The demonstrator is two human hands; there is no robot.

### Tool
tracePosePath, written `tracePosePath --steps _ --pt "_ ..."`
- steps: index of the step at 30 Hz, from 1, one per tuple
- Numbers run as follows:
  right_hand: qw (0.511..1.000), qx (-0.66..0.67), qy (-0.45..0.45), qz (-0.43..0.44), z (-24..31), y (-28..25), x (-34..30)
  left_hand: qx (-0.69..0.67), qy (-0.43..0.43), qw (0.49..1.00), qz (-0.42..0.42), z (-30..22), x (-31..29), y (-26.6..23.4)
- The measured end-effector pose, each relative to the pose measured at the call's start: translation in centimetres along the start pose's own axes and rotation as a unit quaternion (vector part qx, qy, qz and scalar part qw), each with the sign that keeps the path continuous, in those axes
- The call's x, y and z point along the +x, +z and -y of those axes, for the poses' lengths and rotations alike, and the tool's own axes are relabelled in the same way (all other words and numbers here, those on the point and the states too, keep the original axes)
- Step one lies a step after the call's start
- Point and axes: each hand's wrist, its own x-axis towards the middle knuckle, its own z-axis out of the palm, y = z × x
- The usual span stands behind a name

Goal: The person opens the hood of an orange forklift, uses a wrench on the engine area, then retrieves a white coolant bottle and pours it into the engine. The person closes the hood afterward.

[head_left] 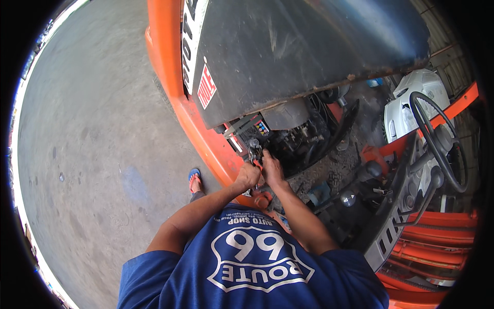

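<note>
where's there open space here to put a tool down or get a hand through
The concrete floor left of the orange body panel is bare out past the sandalled foot. Under the raised cover, the engine bay is crowded; both hands, left and right, work close together there.

Blue short-sleeved T-shirt (pixel 247 268), loose at the shoulders, sleeves ending above the elbows. Large white shield-shaped emblem with white lettering and numerals across the chest, seen upside down from above, a smaller line of white print over it. Both forearms bare from sleeve to wrist, no watch, band or gloves. One foot in an open sandal (pixel 194 179) with blue straps over a reddish sole.
</note>
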Motion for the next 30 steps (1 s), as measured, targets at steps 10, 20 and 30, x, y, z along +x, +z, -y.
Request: tracePosePath --steps 10,20,30 --pt "0.999 0.044 0.006 -0.013 0.8 -0.1 -0.2 0.167 0.110 0.980 0.003 2.9 2.4 2.0" --pt "0.993 -0.028 0.095 0.060 3.9 -2.6 0.0 0.424 0.236 0.874 -0.021 2.6 2.0 2.0" --pt "0.991 -0.017 0.106 0.076 4.3 -3.2 0.0 0.114 0.128 0.985 0.011 1.2 0.6 -0.1"
